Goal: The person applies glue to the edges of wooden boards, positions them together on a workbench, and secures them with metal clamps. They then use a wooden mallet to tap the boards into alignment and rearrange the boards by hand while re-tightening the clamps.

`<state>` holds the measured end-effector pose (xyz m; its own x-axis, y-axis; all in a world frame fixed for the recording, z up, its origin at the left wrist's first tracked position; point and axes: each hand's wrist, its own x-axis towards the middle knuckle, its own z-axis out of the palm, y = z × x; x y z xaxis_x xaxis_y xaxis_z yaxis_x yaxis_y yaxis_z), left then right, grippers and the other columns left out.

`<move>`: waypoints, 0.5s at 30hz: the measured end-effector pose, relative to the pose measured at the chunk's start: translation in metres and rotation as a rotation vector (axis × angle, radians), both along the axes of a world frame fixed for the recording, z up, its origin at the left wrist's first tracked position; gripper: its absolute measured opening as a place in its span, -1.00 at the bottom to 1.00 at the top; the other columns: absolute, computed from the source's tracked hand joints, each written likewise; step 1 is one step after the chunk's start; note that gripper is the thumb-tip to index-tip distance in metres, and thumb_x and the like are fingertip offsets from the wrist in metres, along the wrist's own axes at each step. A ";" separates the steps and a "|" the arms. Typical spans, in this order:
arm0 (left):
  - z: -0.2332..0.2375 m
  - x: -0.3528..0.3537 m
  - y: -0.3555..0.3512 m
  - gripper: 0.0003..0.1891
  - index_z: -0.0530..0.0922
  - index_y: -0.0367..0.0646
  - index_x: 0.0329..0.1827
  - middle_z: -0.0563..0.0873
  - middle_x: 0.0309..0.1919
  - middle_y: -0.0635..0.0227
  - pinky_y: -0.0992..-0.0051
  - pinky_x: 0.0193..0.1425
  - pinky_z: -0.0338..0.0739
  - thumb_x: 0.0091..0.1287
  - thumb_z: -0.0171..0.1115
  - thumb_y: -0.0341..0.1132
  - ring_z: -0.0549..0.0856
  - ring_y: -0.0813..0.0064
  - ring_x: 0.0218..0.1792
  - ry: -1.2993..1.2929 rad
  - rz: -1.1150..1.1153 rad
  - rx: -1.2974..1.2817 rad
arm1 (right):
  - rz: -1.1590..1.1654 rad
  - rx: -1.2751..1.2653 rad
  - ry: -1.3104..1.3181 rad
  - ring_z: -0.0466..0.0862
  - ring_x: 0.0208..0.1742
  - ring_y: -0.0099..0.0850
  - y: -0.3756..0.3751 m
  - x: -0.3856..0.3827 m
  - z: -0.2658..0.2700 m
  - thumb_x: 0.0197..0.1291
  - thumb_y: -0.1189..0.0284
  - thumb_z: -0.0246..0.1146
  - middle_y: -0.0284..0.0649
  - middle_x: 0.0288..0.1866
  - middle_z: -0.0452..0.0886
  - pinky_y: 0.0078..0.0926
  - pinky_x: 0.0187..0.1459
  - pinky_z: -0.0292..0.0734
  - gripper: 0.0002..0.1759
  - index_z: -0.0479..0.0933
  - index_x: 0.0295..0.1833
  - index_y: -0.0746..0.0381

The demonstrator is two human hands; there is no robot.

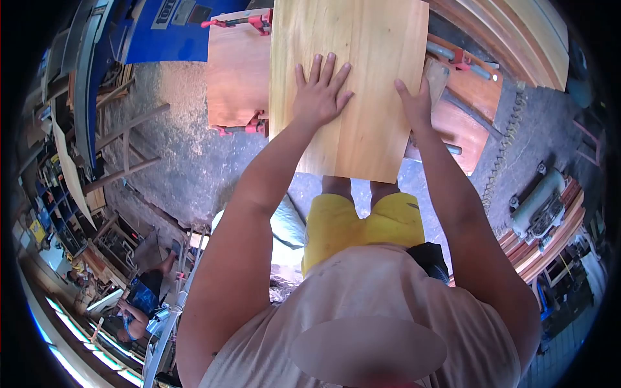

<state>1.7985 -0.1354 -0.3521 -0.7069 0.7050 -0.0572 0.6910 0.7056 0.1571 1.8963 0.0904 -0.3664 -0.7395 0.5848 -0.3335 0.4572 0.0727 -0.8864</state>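
Both hands are lying open on the board (352, 39); left hand (319, 94) is pressing flat, fingers spread; right hand (417, 103) is resting at its right edge; it is sitting atop clamped panels (236, 77), seemingly being steadied; shifting it is calling for even pressure.

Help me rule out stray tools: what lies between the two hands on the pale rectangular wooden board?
Head view: only bare surface of the pale rectangular wooden board between left hand and right hand.
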 end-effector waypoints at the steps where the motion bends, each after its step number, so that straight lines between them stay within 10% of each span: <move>1: 0.000 0.000 -0.001 -0.33 0.17 0.22 0.55 0.10 0.56 0.19 -0.29 0.49 -0.21 0.41 -0.11 0.22 0.01 0.08 0.57 0.002 -0.004 0.008 | 0.000 0.000 -0.001 0.55 0.23 -0.28 0.002 0.002 0.000 0.14 0.28 0.45 -0.04 0.22 0.53 -0.36 0.23 0.45 -0.20 0.23 0.38 0.36; 15: 0.026 0.065 -0.087 0.03 0.04 0.09 0.59 0.09 0.57 0.30 -0.16 0.54 -0.20 0.11 0.16 0.39 0.03 0.19 0.57 -0.292 -0.438 -0.106 | -0.077 -0.348 -0.130 0.56 0.20 -0.34 -0.018 0.051 -0.017 0.29 0.04 0.29 -0.08 0.21 0.55 -0.38 0.18 0.45 -0.29 0.38 0.31 0.39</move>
<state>1.8632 -0.2224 -0.3258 -0.2918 0.9100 -0.2946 0.8624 0.3835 0.3305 1.9472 0.0719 -0.3830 -0.6360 0.4723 -0.6103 0.5601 -0.2616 -0.7861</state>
